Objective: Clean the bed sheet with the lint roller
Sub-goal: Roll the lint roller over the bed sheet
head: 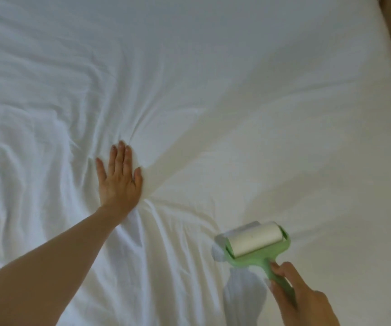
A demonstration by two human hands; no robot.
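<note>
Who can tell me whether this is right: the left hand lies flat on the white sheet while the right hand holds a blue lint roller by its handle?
One detail is wrong: the lint roller is green, not blue, as the head view shows. The rest holds: the left hand lies flat on the white sheet, and the right hand holds the roller by its handle.

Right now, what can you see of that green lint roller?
The pale green plastic lint roller has a wide frame holding a white paper drum with faint specks, plus a straight handle. The right hand grips the handle, drum end away from the person. It is low over the wrinkled white bed sheet, lower right, casting a grey shadow leftward; contact is unclear.
</note>
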